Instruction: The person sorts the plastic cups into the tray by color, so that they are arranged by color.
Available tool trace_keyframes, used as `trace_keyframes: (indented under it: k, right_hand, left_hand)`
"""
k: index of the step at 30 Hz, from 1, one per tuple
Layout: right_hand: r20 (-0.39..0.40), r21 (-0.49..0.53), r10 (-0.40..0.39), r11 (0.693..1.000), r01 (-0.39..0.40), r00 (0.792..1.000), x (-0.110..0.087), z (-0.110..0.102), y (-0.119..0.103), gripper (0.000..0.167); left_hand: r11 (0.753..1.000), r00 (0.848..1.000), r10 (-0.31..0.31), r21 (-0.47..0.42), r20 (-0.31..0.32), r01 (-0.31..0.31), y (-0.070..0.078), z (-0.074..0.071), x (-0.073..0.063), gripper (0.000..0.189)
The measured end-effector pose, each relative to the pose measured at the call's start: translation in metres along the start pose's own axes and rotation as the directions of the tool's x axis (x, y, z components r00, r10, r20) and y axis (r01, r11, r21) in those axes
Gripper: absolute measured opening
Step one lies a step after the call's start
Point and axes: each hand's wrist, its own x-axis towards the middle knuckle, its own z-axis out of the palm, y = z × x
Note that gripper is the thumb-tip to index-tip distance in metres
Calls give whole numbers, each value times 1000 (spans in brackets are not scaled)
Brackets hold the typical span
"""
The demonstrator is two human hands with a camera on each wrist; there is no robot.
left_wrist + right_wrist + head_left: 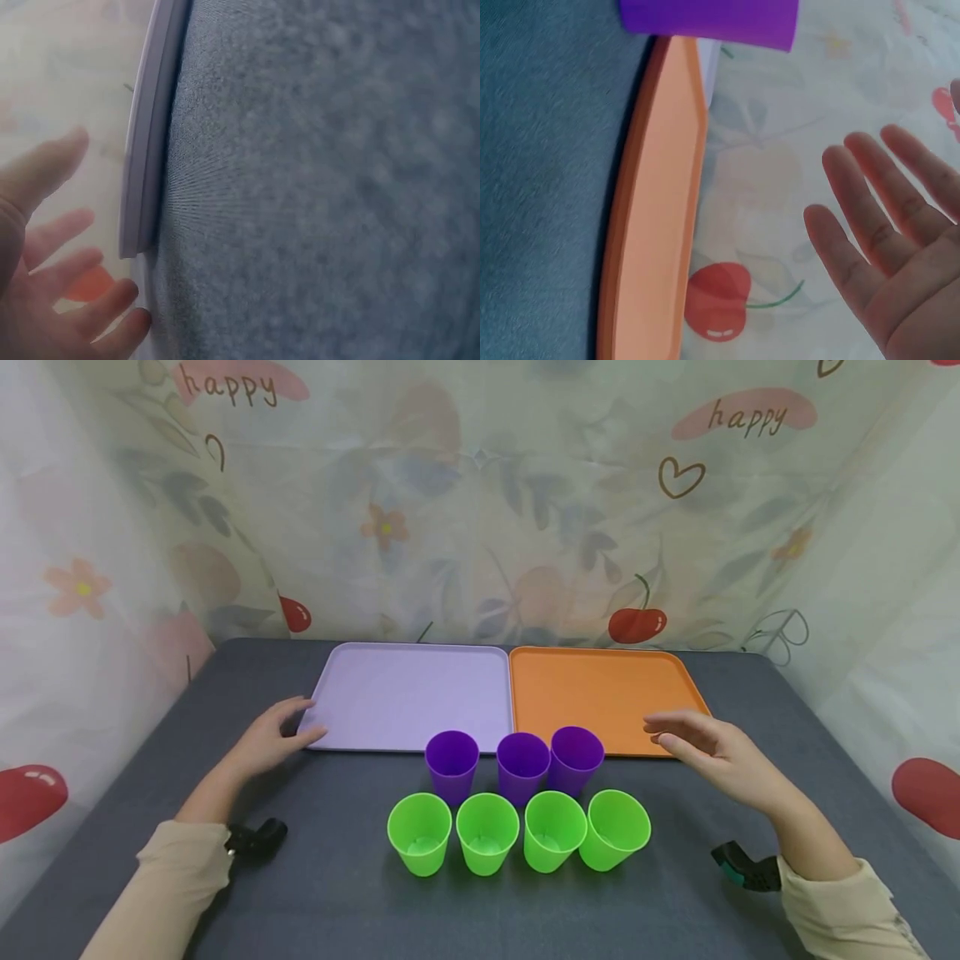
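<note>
My left hand point(264, 742) is at the left edge of the lilac tray point(412, 697), thumb and fingers spread, holding nothing. In the left wrist view its fingers point(112, 307) show beside the tray's rim. Over the near right corner of the orange tray point(592, 693) is my right hand point(723, 756), also holding nothing. The right wrist view shows its fingers point(862, 202) extended and apart. Three purple cups point(522, 770) stand upright in a row along the trays' near edges. In front of them is a row of several bright green cups point(487, 835), mouths up.
The two trays lie side by side at the back of a table with a dark grey cloth point(337, 893). A patterned curtain point(480, 527) encloses the back and sides. Black devices point(258, 839) are strapped at both wrists.
</note>
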Motion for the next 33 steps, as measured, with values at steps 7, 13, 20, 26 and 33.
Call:
trace_keyframes:
  k: [7, 13, 20, 26, 33]
  right_hand:
    - [34, 32, -25, 999, 24, 999, 0, -1, -8, 28]
    - [60, 56, -32, 998, 29, 998, 0, -1, -8, 28]
    - [129, 93, -108, 991, 96, 986, -1, 3, -7, 37]
    - [255, 131, -203, 976, 174, 946, -1, 11, -4, 47]
    - [360, 201, -272, 957, 210, 892, 0, 20, -5, 56]
  left_hand:
    - [999, 999, 36, 2, 28, -36, -3, 1, 0, 59]
    - [999, 998, 41, 15, 51, -41, -1, -1, 1, 61]
    - [1000, 998, 16, 0, 65, -16, 1, -3, 1, 57]
    - [1000, 999, 7, 3, 53, -7, 3, -3, 2, 58]
    - [1000, 999, -4, -4, 47, 5, 4, -2, 2, 57]
